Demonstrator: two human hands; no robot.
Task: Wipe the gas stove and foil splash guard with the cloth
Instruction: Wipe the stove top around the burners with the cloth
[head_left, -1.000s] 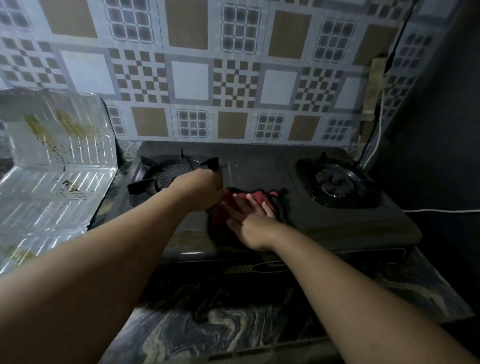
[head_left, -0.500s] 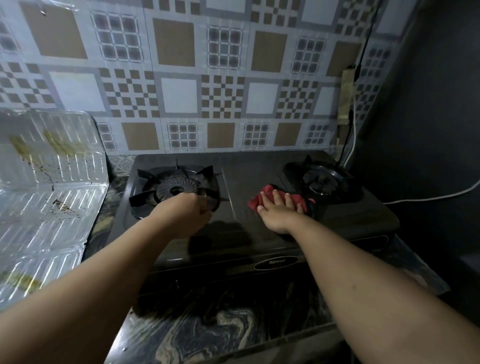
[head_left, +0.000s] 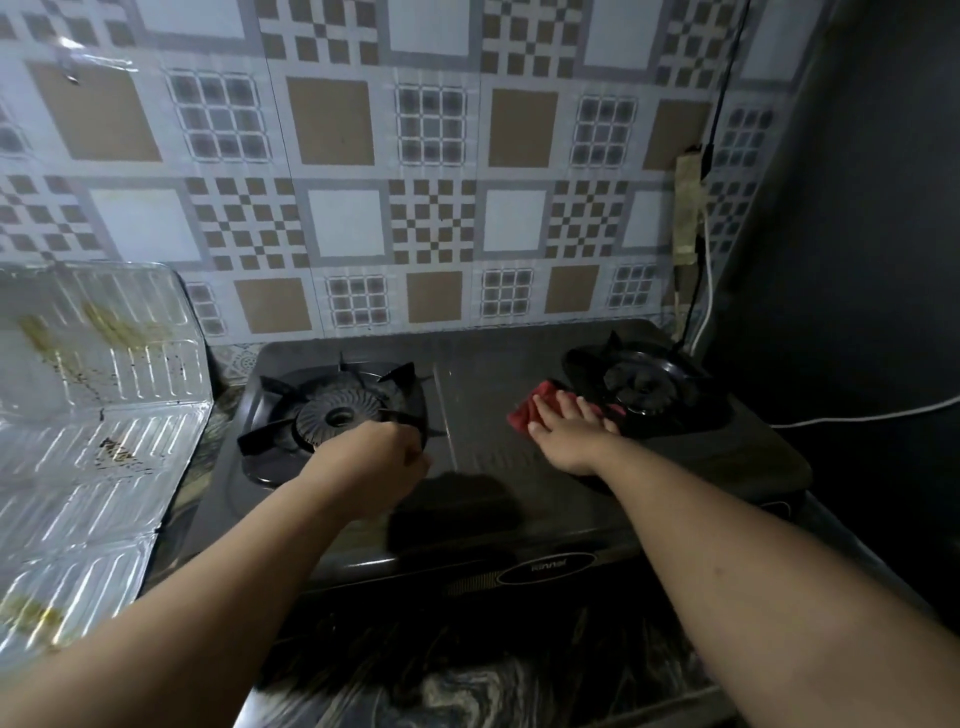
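On stove (head_left: 488, 457), flat right hand (head_left: 566, 436) atop cloth (head_left: 524, 413)

The bare left hand (head_left: 371, 465) is curled into a loose fist, knuckles up, at the near right edge of the black cast-iron left burner grate (head_left: 332, 410), its forearm reaching in from the lower left. The bare right hand (head_left: 574, 434) lies flat, palm down with fingers spread and extended, well right of that grate, its forearm straight from the lower right.
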